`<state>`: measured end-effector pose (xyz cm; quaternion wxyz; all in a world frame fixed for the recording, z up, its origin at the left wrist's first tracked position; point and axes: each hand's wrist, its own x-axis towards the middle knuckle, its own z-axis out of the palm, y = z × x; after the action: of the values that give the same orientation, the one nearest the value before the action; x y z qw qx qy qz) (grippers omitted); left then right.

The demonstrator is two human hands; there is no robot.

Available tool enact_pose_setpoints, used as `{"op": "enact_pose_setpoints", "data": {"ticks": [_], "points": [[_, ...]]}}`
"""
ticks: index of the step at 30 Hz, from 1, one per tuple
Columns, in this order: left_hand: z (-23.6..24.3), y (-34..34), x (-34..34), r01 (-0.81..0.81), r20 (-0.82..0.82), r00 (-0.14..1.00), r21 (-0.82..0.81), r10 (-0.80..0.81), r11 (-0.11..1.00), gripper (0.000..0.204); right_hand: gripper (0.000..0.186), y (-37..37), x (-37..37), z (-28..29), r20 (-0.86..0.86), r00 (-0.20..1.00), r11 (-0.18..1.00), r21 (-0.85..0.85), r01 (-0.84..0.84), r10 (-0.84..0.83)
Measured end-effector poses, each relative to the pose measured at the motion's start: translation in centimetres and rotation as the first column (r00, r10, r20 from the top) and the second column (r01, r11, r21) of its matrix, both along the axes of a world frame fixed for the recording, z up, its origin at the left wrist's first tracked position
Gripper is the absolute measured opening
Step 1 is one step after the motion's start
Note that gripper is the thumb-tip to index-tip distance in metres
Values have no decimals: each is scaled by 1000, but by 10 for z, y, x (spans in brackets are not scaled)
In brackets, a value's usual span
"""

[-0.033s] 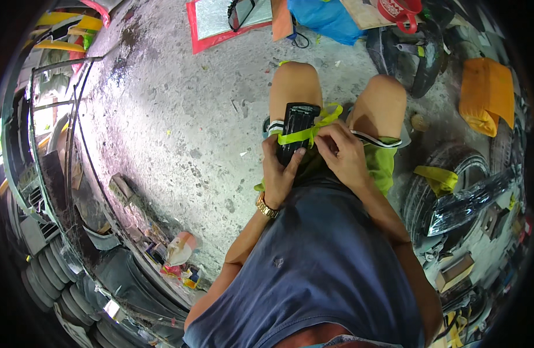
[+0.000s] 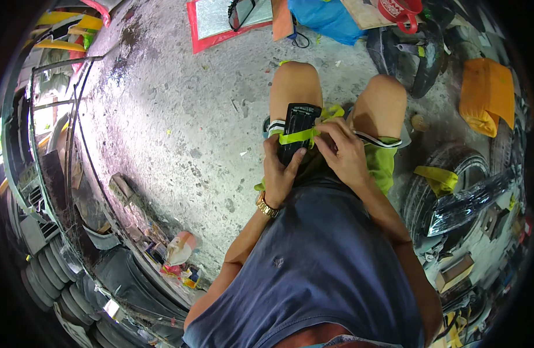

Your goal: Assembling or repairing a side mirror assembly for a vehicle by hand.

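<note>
Red, white-lettered mug (image 2: 403, 13); left fingers (image 2: 293, 163) grasp black piece (image 2: 300, 120), right fingers (image 2: 332, 130) pinch lime strip (image 2: 293, 138).

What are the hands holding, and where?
The left hand grips the black object by its lower part; the right hand pinches the yellow-green strip beside it.

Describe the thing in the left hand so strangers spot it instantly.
Above the dark blue shirt, find the bare left knee. Below it, the left hand holds a black rectangular piece, set apart by a flat yellow-green strip across it.
</note>
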<state>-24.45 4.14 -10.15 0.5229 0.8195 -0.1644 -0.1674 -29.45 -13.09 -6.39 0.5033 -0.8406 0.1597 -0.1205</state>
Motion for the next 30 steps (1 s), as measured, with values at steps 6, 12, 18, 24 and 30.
{"op": "enact_pose_setpoints", "data": {"ticks": [6,12,18,24,30], "points": [[-11,-2,-4,-56,3,998,-79,56,995,65,28,-5,4,-28,11,987,933,-328,-150,163],[-7,-2,-1,-44,-10,999,-87,44,995,80,24,0,7,-48,9,986,923,-353,-151,165],[-7,2,1,-42,-111,993,-109,30,993,78,17,-16,22,-39,-128,948,923,-222,-313,291],[-7,2,2,-8,-120,993,-66,0,998,75,12,-26,35,-45,-104,909,904,-106,-413,403],[13,-11,2,-103,515,850,371,-112,923,58,9,-28,35,-54,-19,882,872,-144,-468,470]]}}
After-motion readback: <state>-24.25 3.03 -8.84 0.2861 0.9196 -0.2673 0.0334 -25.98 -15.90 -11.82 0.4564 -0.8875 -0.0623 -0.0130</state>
